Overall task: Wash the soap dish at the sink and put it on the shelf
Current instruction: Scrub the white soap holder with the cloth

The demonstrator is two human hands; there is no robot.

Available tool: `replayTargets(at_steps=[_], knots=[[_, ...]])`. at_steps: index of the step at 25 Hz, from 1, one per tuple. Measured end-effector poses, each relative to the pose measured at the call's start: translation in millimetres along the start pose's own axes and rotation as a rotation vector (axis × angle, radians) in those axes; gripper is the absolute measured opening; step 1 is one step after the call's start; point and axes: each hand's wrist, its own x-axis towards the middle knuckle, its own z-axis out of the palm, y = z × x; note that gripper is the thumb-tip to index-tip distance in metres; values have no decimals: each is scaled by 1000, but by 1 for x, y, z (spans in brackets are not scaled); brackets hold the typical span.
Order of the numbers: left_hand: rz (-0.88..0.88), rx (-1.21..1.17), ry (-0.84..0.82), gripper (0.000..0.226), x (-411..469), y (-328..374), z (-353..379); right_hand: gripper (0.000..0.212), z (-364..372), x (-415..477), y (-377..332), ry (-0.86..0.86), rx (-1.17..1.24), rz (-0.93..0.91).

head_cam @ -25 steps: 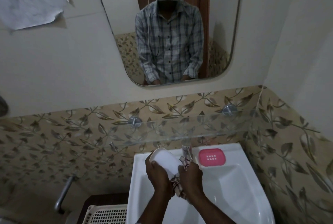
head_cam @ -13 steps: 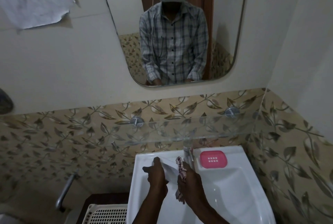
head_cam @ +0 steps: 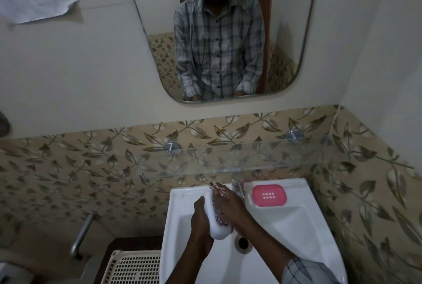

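my one head camera looks forward and down, close over the sink (head_cam: 296, 222), taking in the mirror (head_cam: 285, 32) above.

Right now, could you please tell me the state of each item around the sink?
White soap dish: held over the sink basin, between both hands.
Left hand: gripping the dish.
Right hand: pressing a patterned cloth against the dish.
Pink tray: lying flat on the sink ledge.
Glass shelf: bare.
Tap: no water visible.
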Motion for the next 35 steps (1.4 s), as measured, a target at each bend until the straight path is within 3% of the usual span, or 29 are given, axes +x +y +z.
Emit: replayTargets(at_steps=[2,5,9,12,15,20,24,26,28,32,34,35], knots=[[100,32,76,46,0,3,-1,35,-1,0,3,7,211,139],[145,-44,58,54,1,8,4,32,4,-13,6,10,419,283],[475,237,95,48,15,-3,-1,28,3,-16,2,107,568,400],[580,290,117,53,25,-15,-13,28,-2,-15,7,176,609,446],[521,98,85,45,22,-17,-16,27,-7,-13,9,237,651,446],[103,-435,-96,53,32,-3,-38,25,-24,-2,19,234,733,472],[6,-493,-111,43,31,15,-45,22,-46,-12,25,189,843,451],[2,-491,-129,52,32,21,-42,21,-60,-17,27,160,866,414],[31,-518,-134,66,30,22,-41,21,-65,-18,27,181,746,354],[33,-588,-81,49,30,22,-52,29,-24,-3,30,173,203,307],[35,-642,-96,34,26,21,-59,23,3,8,30,212,169,408],[33,-648,-90,30,22,22,-61,20,12,15,26,225,309,468]])
